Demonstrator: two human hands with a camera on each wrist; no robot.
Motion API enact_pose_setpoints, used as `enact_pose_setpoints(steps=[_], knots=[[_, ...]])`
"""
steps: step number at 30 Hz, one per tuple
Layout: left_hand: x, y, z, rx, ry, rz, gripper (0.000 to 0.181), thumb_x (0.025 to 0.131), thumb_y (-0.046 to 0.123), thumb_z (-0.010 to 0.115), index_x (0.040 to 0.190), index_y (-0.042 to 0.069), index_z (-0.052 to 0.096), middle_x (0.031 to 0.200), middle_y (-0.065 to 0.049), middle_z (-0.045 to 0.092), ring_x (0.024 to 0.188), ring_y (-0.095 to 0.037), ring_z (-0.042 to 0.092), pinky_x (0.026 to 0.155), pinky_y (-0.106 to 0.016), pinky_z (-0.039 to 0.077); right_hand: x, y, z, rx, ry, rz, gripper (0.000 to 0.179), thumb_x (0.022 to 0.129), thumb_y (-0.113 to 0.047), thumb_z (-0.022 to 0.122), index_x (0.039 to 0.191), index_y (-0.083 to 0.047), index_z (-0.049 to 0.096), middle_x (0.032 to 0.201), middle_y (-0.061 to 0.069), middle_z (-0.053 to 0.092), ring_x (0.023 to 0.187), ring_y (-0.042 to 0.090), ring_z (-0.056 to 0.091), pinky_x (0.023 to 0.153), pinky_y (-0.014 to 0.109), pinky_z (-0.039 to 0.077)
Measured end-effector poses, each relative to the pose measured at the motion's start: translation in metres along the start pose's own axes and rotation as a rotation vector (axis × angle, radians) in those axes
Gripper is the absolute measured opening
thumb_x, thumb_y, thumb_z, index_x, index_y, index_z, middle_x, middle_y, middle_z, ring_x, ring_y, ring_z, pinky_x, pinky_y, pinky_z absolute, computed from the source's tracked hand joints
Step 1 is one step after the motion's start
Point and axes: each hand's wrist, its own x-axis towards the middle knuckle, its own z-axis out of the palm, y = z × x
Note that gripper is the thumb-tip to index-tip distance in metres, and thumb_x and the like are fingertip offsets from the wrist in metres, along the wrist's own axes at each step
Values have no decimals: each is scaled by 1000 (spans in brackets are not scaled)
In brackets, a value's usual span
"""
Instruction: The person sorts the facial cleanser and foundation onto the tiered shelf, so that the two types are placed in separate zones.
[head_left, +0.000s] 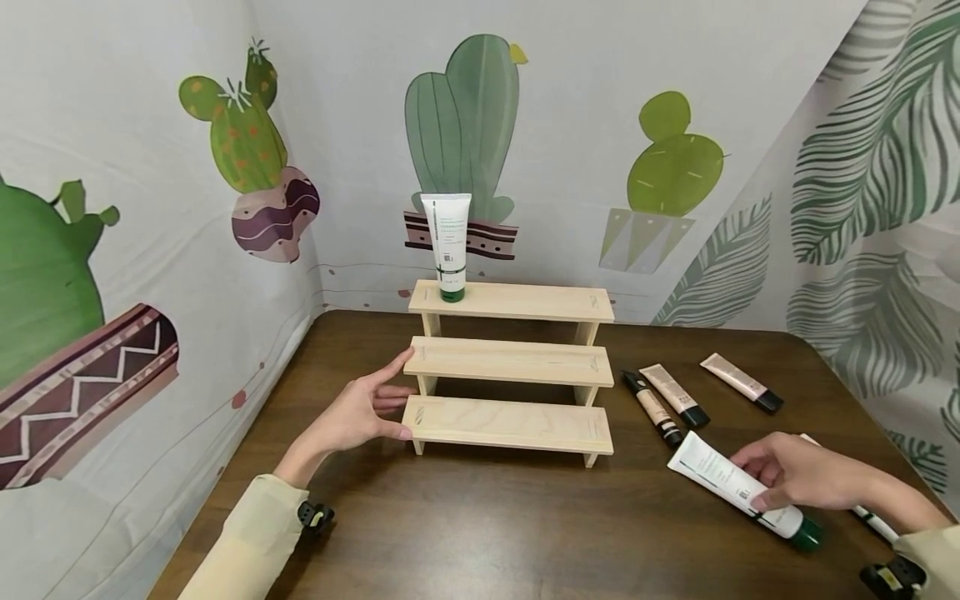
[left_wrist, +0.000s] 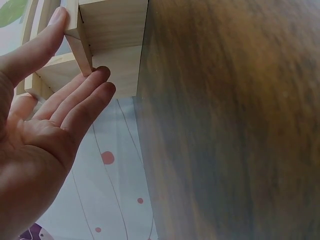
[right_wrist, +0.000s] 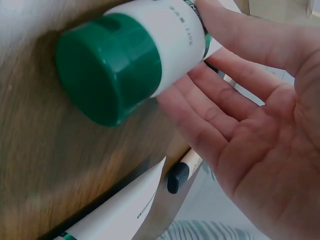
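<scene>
A three-step wooden display rack [head_left: 510, 360] stands on the brown table. My left hand [head_left: 352, 415] rests against its left end, thumb at the bottom step and index finger at the middle step; in the left wrist view its fingers [left_wrist: 75, 102] are fairly straight. A white tube with a green cap [head_left: 450, 237] stands upright, cap down, on the top step's left end. At the right, my right hand [head_left: 817, 477] pinches a second white tube [head_left: 723, 482] between thumb and fingers, its green cap [right_wrist: 107, 67] toward me. Another white tube [head_left: 876, 527] lies partly hidden behind that hand.
Right of the rack lie a beige tube with black ends [head_left: 651, 407] and two pinkish tubes with black caps, one nearer [head_left: 671, 393] and one farther right [head_left: 737, 379]. A cactus-print cloth [head_left: 570, 158] hangs behind the table [head_left: 480, 525] and along its left side.
</scene>
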Motion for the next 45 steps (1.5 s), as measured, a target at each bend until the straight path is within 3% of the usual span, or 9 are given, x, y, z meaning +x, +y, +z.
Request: enact_pose_setpoints(steps=[10, 18, 23, 29, 34, 41, 45], knots=[[-1, -1, 0, -2, 3, -6, 120, 75, -7, 93, 169, 25, 26, 136, -32, 63, 123, -42, 65, 104, -53, 54, 5, -18, 8, -61, 110, 30, 51, 88, -2, 83, 124, 24, 59, 90, -4, 74, 77, 10, 69, 62, 28, 61], [-1, -1, 0, -1, 1, 0, 120, 75, -6, 93, 170, 25, 25, 137, -32, 61, 123, -42, 65, 104, -52, 54, 14, -27, 11, -35, 190, 33, 56, 94, -5, 80, 132, 26, 54, 107, 7, 77, 91, 11, 72, 72, 29, 63], [-2, -2, 0, 11, 5, -5, 122, 75, -6, 93, 170, 25, 24, 136, -31, 63, 123, -41, 66, 103, -50, 55, 18, -36, 15, -38, 280, 48, 58, 93, -8, 81, 133, 25, 54, 108, 11, 76, 92, 10, 71, 72, 28, 63], [-2, -1, -1, 13, 8, 12, 122, 74, -6, 93, 170, 24, 24, 136, -32, 63, 122, -42, 66, 103, -51, 55, 25, -47, 19, -95, 418, -12, 49, 91, -3, 82, 129, 19, 62, 102, 7, 76, 88, 10, 72, 70, 27, 62], [-1, 1, -1, 3, 7, -2, 123, 74, -7, 93, 170, 27, 25, 136, -31, 64, 122, -40, 66, 103, -49, 56, 32, -55, 22, -116, 522, -14, 47, 88, -4, 85, 127, 14, 66, 99, 6, 76, 86, 10, 72, 69, 25, 61], [-1, 1, -1, 25, 9, 9, 122, 74, -6, 93, 170, 23, 24, 134, -31, 64, 122, -41, 66, 102, -49, 56, 44, -71, 22, -116, 616, 8, 50, 87, -7, 87, 128, 15, 66, 105, 13, 77, 91, 6, 72, 72, 20, 59], [-1, 1, 0, 23, 14, -8, 123, 73, -6, 94, 170, 27, 25, 134, -29, 65, 122, -40, 66, 103, -49, 56, 51, -78, 21, -114, 659, 9, 50, 87, -8, 87, 128, 13, 67, 104, 13, 76, 90, 7, 72, 73, 18, 58]])
